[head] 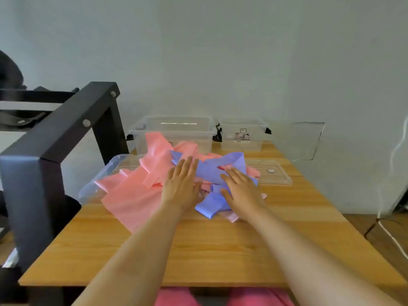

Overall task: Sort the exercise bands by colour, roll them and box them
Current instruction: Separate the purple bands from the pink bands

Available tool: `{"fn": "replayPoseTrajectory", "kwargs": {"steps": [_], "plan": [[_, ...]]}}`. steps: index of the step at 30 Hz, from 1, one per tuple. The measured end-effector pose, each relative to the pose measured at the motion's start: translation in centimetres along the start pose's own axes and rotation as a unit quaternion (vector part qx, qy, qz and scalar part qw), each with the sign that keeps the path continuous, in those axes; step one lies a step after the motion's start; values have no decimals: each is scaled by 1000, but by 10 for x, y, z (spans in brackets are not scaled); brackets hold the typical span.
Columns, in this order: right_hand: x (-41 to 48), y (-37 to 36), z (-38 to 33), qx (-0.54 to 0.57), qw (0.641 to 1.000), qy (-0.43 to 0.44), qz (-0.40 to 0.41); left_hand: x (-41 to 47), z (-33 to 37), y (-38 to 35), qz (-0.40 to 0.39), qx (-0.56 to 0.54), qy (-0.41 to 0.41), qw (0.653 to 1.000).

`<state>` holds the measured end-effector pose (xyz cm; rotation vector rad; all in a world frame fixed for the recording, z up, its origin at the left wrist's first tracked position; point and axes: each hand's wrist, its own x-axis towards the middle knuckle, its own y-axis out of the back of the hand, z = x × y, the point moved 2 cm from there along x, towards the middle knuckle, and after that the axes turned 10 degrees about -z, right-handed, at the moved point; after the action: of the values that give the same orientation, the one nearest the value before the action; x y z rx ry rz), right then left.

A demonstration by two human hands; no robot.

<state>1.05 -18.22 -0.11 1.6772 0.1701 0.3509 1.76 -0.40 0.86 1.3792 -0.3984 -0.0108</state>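
Head view. A tangled heap of pink bands (pixel 141 191) and purple bands (pixel 212 171) lies mid-table (pixel 220 246), partly over a clear lid (pixel 95 184) at left. The left hand (pixel 182 184) rests flat on the heap, fingers (pixel 187 166) straight and together; the right hand (pixel 241 191) rests on the purple bands, fingers relaxed, gripping nothing. Two clear boxes (pixel 174 131) (pixel 242 133) stand behind; a second lid (pixel 271 173) lies at right.
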Motion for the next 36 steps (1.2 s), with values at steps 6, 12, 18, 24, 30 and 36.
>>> {"fn": "replayPoseTrajectory", "kwargs": {"steps": [6, 12, 18, 24, 30, 36], "plan": [[2, 3, -3, 21, 1000, -16, 9, 2, 0, -4, -26, -35, -14, 999], [15, 11, -13, 41, 996, -64, 37, 5, -4, -2, -64, -55, -60, 995], [39, 67, 8, 138, 973, -121, 139, 27, -3, 16, -64, -82, -71, 992], [47, 117, 17, 347, 905, -103, 224, 44, 22, 43, -16, -332, -18, 943], [35, 146, 15, 359, 891, -79, 266, 50, 71, 74, -48, -489, -52, 869], [26, 158, 31, 368, 881, -81, 287, 60, 87, 84, -44, -491, -58, 868]]}}
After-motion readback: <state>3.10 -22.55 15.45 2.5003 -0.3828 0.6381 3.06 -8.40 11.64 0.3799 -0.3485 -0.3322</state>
